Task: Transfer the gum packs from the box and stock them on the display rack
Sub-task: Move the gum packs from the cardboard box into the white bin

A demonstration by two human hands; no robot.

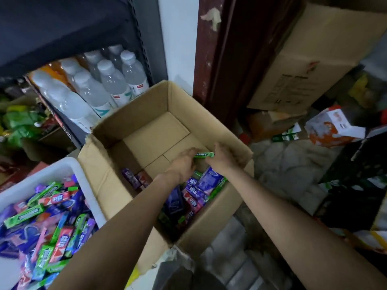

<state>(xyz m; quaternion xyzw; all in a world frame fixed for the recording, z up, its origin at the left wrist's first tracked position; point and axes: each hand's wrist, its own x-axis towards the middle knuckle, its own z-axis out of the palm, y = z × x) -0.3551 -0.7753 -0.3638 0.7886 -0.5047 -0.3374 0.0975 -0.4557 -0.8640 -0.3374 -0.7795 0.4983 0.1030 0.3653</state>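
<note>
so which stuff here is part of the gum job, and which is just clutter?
Job:
- box, with gum packs at its near end
- green pack, held between both hands: left, right
- white bin of loose gum

Clutter:
- bottles on the shelf
- big carton
- orange-white box

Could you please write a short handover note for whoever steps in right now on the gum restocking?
Left hand and right hand together hold one green gum pack over the open cardboard box.
Loose gum packs still lie in the near corner of the box; its far half shows bare cardboard.
The white bin to the left already holds many mixed packs.
Left: carry over the held pack, then the rest.
</note>
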